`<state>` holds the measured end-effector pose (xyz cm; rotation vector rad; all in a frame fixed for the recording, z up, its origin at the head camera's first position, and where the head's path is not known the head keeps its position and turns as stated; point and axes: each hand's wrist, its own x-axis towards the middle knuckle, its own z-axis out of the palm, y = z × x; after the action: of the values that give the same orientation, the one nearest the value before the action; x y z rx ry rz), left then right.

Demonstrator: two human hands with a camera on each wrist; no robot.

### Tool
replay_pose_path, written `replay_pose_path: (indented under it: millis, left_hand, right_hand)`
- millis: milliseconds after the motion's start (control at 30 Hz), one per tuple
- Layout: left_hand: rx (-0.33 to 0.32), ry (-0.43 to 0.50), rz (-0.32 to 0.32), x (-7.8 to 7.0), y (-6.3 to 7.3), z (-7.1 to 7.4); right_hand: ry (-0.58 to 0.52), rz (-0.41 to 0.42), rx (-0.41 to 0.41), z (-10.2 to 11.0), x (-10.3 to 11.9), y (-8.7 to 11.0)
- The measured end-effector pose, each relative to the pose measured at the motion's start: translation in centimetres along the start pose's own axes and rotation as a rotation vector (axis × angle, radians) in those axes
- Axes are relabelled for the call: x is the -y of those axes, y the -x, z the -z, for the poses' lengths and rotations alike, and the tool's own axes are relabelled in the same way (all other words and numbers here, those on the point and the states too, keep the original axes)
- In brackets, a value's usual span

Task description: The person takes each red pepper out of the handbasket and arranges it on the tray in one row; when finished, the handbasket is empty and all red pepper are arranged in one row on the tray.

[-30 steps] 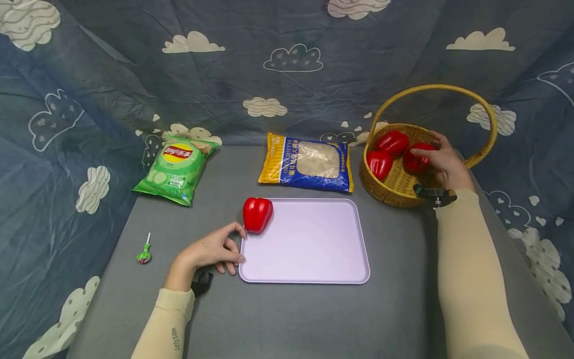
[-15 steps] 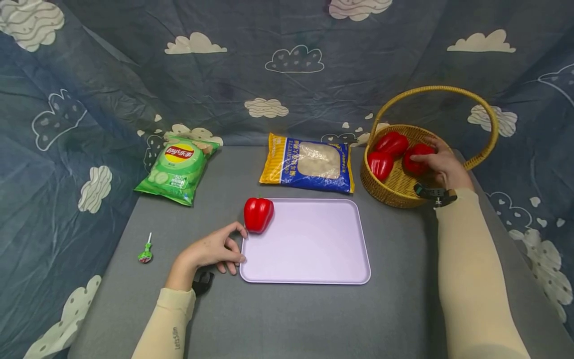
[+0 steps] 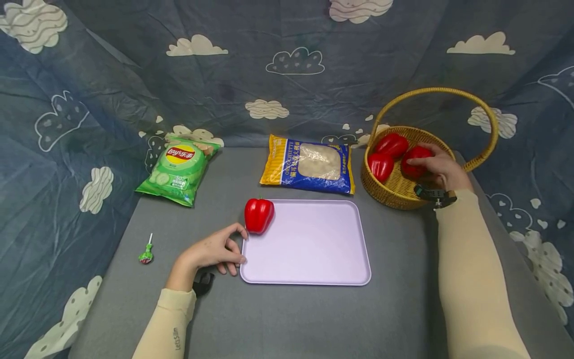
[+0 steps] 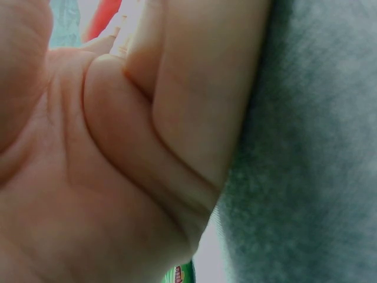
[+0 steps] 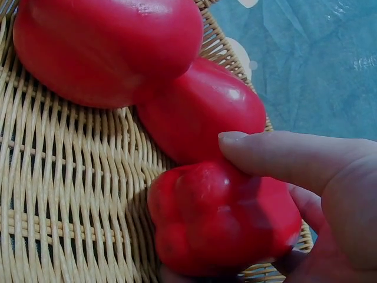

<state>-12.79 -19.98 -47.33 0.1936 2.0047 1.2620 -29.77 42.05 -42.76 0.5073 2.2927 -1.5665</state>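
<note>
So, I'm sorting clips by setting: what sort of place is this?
Probably a staged tabletop setup, likely indoors: a cloud-print cloth hangs behind and on both sides of a grey tabletop, where a lilac tray and a wicker basket are set out.

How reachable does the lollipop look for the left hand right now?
Likely yes: nothing visible stands between the left hand and the lollipop, though that hand touches the tray.

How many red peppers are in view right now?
4: one red pepper on the tray, far left; three in the basket: a left pepper, a back pepper, and the pepper the right hand grips. That hand could hide another.
</note>
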Motion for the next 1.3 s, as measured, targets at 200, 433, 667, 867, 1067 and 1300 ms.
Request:
replay_pose_path:
  millis: [200,433,667,867,1067,1300]
  left_hand:
    - [0.001,-0.002,-0.003,0.1,0.0,0.0]
    - [0.003,-0.003,-0.009,0.1,0.1,0.0]
    - [-0.001,-0.007,-0.004,0.1,0.1,0.0]
    - [-0.009,-0.004,0.0,0.0,0.1,0.0]
    - [-0.007,-0.002,-0.003,0.0,0.1,0.0]
    - [-0.004,-0.01,-0.006,0.0,0.1,0.0]
  right_hand:
    - [0.025,0.021,-0.046,0.0,0.0,-0.1]
    - [0.038,0.034,-0.077,-0.1,0.3,-0.1]
    - [0.071,0.051,-0.134,-0.1,1.3,0.2]
    - [0.076,0.071,-0.167,-0.1,2.5,1.2]
    - [0.123,0.08,-0.178,-0.1,4.1,3.2]
    - [0.157,0.115,-0.204,-0.6,5.8,5.2]
